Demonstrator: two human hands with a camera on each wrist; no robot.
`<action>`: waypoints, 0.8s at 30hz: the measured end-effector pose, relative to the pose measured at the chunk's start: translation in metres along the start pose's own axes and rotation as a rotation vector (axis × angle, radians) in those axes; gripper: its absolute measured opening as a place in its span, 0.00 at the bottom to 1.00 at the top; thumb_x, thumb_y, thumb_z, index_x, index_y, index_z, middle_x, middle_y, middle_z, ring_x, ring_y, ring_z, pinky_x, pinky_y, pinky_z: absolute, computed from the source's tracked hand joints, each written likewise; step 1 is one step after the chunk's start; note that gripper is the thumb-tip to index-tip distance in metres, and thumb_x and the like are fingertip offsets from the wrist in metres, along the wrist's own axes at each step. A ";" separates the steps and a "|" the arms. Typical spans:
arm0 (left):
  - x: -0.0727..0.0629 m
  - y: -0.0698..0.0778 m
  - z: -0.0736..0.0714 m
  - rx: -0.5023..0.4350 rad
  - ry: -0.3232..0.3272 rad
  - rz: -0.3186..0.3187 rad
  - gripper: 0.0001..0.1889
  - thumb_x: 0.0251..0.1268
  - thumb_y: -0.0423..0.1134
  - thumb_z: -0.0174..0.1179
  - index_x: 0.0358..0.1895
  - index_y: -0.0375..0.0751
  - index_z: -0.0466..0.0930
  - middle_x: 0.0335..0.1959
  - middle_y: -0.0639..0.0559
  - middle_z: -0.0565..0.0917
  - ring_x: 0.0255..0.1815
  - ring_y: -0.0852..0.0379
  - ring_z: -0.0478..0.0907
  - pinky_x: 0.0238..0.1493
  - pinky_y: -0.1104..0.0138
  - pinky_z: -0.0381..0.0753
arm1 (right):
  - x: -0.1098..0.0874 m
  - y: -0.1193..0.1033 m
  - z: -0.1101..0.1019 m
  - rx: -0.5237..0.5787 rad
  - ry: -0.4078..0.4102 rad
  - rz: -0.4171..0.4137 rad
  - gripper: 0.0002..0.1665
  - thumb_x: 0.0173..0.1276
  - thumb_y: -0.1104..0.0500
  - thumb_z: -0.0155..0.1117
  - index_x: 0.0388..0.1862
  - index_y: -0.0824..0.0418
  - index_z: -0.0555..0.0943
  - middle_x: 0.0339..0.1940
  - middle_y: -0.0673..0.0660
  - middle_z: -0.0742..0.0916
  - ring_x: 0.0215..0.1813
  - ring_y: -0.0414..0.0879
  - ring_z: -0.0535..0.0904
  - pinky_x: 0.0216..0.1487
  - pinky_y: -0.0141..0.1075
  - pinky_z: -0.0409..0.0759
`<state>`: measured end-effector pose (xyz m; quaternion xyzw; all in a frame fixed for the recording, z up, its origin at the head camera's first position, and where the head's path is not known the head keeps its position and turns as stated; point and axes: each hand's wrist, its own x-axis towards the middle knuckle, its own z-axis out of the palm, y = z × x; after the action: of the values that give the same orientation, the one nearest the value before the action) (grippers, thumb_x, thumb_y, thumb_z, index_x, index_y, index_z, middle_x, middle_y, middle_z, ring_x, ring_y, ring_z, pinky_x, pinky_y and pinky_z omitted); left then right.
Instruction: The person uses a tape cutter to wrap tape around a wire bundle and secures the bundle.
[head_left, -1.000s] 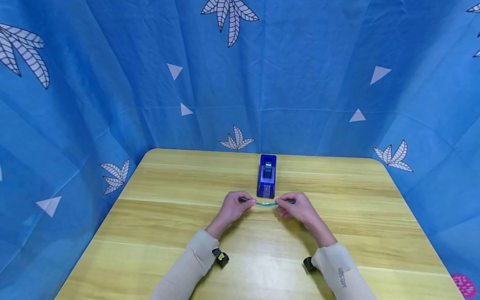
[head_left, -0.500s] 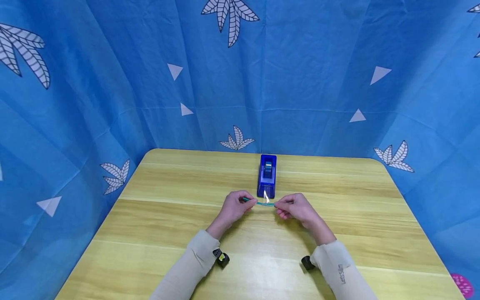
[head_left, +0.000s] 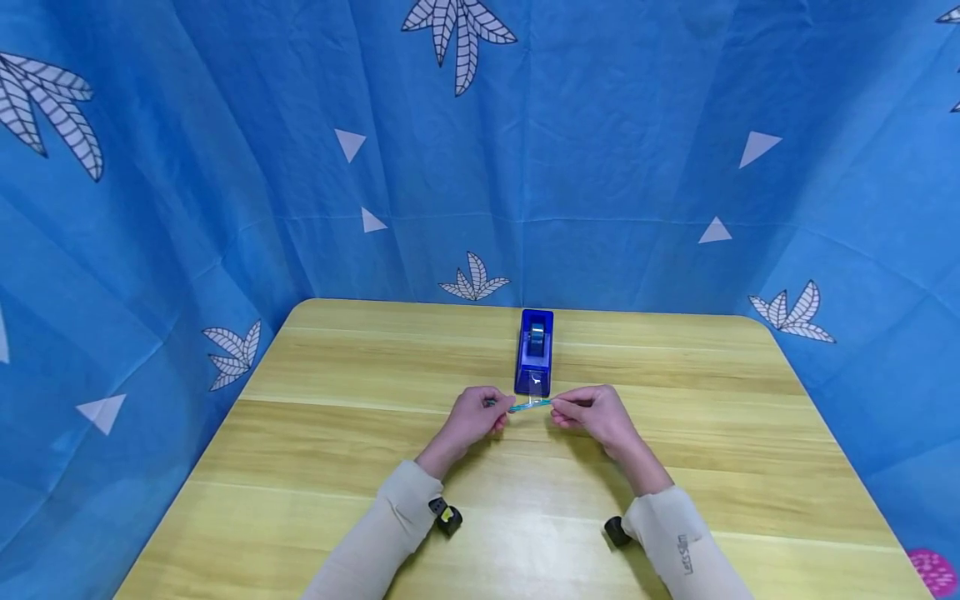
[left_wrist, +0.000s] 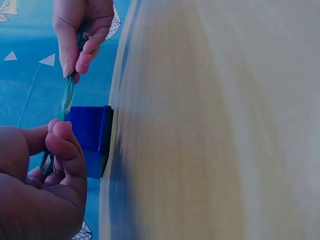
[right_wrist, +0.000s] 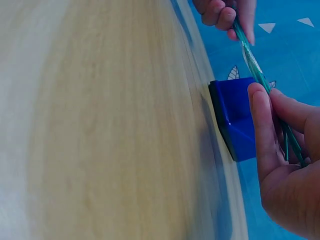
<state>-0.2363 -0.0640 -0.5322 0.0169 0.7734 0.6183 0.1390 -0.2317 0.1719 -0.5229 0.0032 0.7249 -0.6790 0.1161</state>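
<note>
A thin bundle of green cord-like strands spans the gap between both hands, in front of a blue tape dispenser. My left hand pinches its left part between thumb and fingers. The right hand pinches the other part; loose strand ends stick out below the fingertips in the right wrist view. From the dispenser's front a clear strip of tape reaches down to the strands' middle. A shiny clear patch of tape lies along the strands there.
The dispenser stands toward the back of the wooden table, with a roll of tape in it. A blue patterned curtain hangs close behind and along both sides. Each forearm wears a small black wrist camera.
The strands have gone from nearly level to tilted, the right end higher. The glare on the tape strip has shifted. Both hands keep their pinch and have barely moved.
</note>
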 end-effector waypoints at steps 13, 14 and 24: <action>-0.003 0.005 -0.002 0.121 0.035 0.142 0.07 0.73 0.37 0.65 0.37 0.37 0.86 0.26 0.45 0.86 0.25 0.58 0.79 0.27 0.70 0.81 | 0.003 -0.001 0.000 -0.089 -0.055 0.064 0.19 0.77 0.57 0.65 0.52 0.74 0.84 0.29 0.55 0.88 0.27 0.40 0.83 0.33 0.32 0.87; -0.002 0.004 -0.003 0.130 0.035 0.149 0.07 0.73 0.38 0.65 0.37 0.37 0.86 0.27 0.44 0.86 0.25 0.58 0.80 0.28 0.70 0.82 | 0.003 -0.002 0.001 -0.100 -0.071 0.076 0.19 0.77 0.56 0.64 0.52 0.74 0.84 0.28 0.54 0.87 0.26 0.40 0.82 0.32 0.31 0.85; -0.003 0.005 -0.003 0.130 0.045 0.175 0.08 0.73 0.37 0.65 0.38 0.35 0.87 0.27 0.41 0.86 0.25 0.56 0.80 0.26 0.71 0.79 | 0.005 -0.004 -0.002 -0.103 -0.188 0.077 0.20 0.79 0.58 0.61 0.54 0.76 0.83 0.25 0.52 0.83 0.25 0.38 0.75 0.27 0.28 0.78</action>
<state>-0.2348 -0.0662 -0.5259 0.0793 0.8105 0.5766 0.0657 -0.2373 0.1727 -0.5200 -0.0385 0.7442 -0.6330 0.2098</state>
